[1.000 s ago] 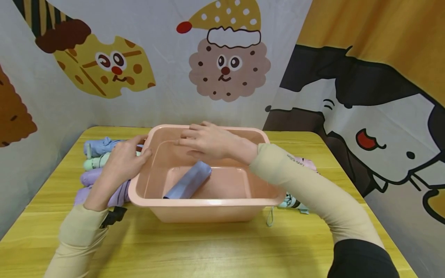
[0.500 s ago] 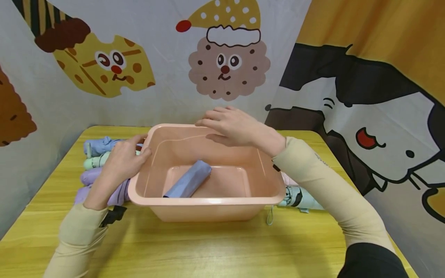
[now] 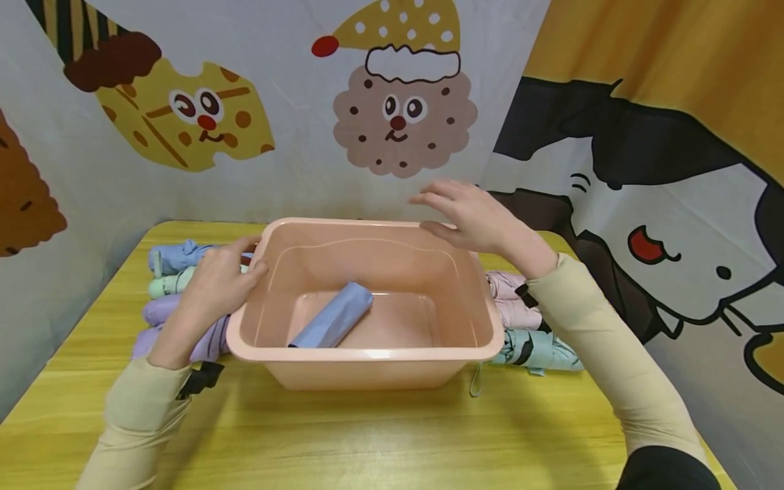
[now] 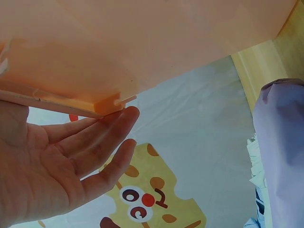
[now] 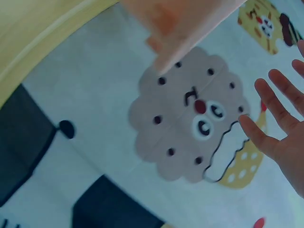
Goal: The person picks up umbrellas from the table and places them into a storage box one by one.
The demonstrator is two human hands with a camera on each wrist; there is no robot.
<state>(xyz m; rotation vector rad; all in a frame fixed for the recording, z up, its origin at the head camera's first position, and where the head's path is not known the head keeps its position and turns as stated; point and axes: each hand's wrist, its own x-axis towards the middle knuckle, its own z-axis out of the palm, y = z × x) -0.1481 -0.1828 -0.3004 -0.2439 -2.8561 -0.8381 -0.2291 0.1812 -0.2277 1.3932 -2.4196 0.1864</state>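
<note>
As the person's left hand (image 3: 217,282) held the left side of a pink basin (image 3: 380,376) on the wooden table (image 3: 367,442), the head view showed its thumb over the rim and its fingers at the outer side. The basin stood upright, and a rolled blue bundle (image 3: 333,316) lay slantwise on its floor, towards the left and near side. The right hand (image 3: 480,218) hovered by the far right corner, holding nothing, fingers extended, thumb lower and apart from them. To the left of the basin a light blue bundle (image 3: 177,256), a mint bundle (image 3: 168,286) and two purple bundles (image 3: 160,311) lay in a row, partly hidden by the left arm; to the right were two pink bundles (image 3: 517,313) and, nearest the person, a pale green bundle (image 3: 539,350). A cord loop (image 3: 475,381) hung beside the basin's near right corner. Behind rose a printed backdrop (image 3: 226,197).

In the left wrist view, the left fingers reached beneath the rim, gently bent, the little finger a little apart from the others; the rim hid the thumb. A purple bundle showed at the right edge.

In the right wrist view, the right hand's fingers were spread, well clear of a blurred corner of the basin.
</note>
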